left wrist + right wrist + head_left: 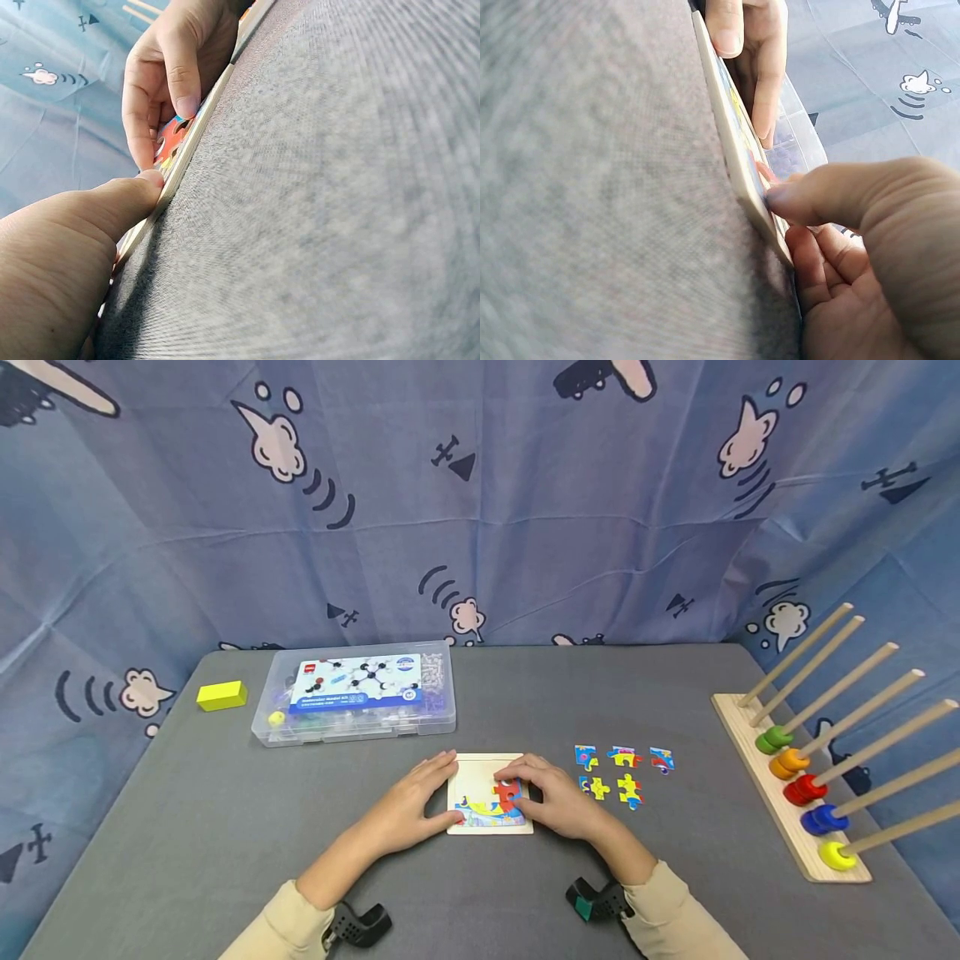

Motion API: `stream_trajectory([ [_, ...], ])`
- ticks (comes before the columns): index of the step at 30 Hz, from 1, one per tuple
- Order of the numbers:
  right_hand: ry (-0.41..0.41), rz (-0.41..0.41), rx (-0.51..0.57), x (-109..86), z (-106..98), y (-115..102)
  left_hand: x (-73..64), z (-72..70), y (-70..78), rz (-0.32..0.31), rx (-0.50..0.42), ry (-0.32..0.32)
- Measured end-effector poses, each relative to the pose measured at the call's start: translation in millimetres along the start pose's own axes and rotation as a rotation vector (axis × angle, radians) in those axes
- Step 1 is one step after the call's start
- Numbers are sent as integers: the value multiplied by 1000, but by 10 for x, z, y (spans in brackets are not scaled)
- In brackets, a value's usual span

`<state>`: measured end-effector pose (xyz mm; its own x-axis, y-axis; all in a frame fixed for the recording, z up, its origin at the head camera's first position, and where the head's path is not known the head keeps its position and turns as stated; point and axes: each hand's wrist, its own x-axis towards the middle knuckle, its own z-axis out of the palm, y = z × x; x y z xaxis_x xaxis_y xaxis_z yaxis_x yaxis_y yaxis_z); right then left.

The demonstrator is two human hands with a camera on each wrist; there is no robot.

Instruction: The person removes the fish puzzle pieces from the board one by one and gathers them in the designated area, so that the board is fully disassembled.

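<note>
A square wooden puzzle tray [472,770] lies on the table before me, its lower part filled with yellow, blue and red picture pieces. Along its left side rests my left hand [411,800], fingers stretched toward the far left corner and thumb on the near left one. My right hand [558,797] reaches over the right edge, thumb and forefinger at opposite sides of a red puzzle piece [506,793]. That piece sits at the right, above the filled row, partly covered by the fingers. In the left wrist view the right thumb [184,94] presses close to the tray's rim.
Several loose puzzle pieces [628,789] lie right of the tray. A clear plastic molecular model kit box [354,693] stands behind to the left, with a yellow block [222,695] beside it. At far right is a wooden peg rack [787,785] with coloured rings.
</note>
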<state>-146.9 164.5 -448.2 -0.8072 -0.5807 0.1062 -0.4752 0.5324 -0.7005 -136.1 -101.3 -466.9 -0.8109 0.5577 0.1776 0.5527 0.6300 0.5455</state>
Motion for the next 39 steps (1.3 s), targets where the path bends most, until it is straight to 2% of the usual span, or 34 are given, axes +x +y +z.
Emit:
stream_trajectory([
  [4,18,-1,24,2,6,18,-2,0,-8,-13,-4,-14],
  [10,52,-18,60,6,-22,53,0,13,-17,0,2,-12],
  [19,53,18,84,-76,-266,76,3,14,-4,10,0,0],
  [25,100,-2,60,-242,-444,194,0,8,-8,38,4,23],
  [33,159,-29,21,-559,-685,372,-6,12,-19,32,9,23],
  [39,159,36,-21,-824,-891,502,-3,22,-31,37,9,21],
])
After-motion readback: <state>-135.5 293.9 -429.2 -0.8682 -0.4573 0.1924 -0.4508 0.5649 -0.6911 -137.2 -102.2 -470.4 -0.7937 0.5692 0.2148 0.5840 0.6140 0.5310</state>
